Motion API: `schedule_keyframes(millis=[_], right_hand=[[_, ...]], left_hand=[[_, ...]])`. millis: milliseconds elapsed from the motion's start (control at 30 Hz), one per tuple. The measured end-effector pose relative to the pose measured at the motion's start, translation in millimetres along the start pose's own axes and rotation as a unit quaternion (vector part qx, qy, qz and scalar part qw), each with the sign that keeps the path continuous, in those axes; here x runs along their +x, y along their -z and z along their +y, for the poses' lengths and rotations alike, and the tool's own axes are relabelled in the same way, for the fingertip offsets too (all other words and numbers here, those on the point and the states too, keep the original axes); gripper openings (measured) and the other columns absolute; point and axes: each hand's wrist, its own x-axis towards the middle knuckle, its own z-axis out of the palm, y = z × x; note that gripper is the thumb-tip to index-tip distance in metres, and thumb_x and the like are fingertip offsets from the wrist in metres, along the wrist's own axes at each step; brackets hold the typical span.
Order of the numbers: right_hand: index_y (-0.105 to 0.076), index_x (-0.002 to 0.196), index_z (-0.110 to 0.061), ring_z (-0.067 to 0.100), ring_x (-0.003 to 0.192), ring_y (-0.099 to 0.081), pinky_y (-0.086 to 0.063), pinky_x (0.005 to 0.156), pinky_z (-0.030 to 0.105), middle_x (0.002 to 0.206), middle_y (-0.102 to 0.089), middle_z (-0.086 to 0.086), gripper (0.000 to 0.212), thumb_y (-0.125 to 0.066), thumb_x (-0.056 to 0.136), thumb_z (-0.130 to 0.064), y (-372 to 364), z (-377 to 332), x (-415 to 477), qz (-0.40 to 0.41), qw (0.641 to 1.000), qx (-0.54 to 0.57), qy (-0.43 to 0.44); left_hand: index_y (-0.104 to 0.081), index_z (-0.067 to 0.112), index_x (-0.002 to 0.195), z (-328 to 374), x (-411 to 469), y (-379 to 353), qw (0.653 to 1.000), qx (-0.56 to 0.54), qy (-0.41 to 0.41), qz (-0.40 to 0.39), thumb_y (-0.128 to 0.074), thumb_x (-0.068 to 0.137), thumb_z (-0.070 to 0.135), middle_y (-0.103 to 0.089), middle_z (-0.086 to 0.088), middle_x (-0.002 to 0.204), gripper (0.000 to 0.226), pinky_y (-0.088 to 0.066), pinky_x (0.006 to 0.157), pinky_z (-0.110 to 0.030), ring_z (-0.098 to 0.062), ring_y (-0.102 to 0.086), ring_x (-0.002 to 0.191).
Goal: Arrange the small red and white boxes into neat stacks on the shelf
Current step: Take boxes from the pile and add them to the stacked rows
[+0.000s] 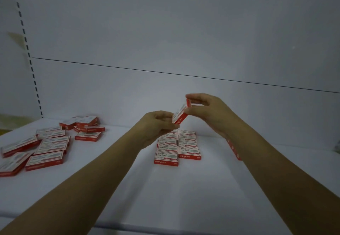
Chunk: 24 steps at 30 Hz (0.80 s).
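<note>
- Two hands are holding one box [181,114] up in the air, tilted, just above the neat rows [177,147].
- The left hand [158,124] is pinching its low end with curled fingers. The right hand [207,109] is pinching its top end between thumb and fingers.
- The neat rows are lying flat, side by side, in the middle of the shelf [184,188]. The left hand is hiding the far ones.
- Many loose boxes [42,148] are lying every which way on the left, well apart from the rows.
- One more red box [234,149] is peeking out beside the right arm, partly hidden.
- The shelf is looking white and flat. A white back wall [184,32] is standing behind it, with a slotted strip [27,51] running down the left.
</note>
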Motion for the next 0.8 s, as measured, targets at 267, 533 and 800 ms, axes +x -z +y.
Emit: schedule_keyframes(millis=[267,533,800], right_hand=[[-0.055,0.121,-0.029,0.006,0.088,-0.056,-0.051,0.072,0.014,0.107,-0.055,-0.012,0.056,-0.075,0.072,-0.012,-28,-12,-5,-0.039,0.981,-0.171,0.081],[-0.054,0.123,-0.026,0.001,0.090,-0.059,-0.049,0.063,0.008,0.106,-0.057,-0.013,0.050,-0.071,0.078,-0.012,3,-20,-3,-0.011,0.982,-0.172,0.078],[-0.057,0.112,-0.022,0.010,0.097,-0.063,-0.049,0.075,0.018,0.109,-0.064,-0.004,0.038,-0.071,0.079,-0.011,3,22,-8,0.003,0.983,-0.182,0.008]], left_hand=[[-0.059,0.001,0.113,-8,4,-27,0.995,-0.078,-0.048,-0.024,-0.054,0.077,-0.021,-0.066,-0.010,0.106,0.043,-0.057,0.080,-0.026,-0.022,-0.067,0.093],[-0.060,0.010,0.110,0,2,-12,0.994,-0.004,-0.081,0.068,-0.073,0.074,0.000,-0.067,-0.008,0.110,0.040,-0.052,0.091,-0.034,-0.025,-0.065,0.100],[-0.054,0.026,0.097,27,-12,-22,0.931,0.235,-0.267,0.081,-0.079,0.071,0.010,-0.060,0.019,0.091,0.039,-0.053,0.062,-0.011,0.002,-0.063,0.065]])
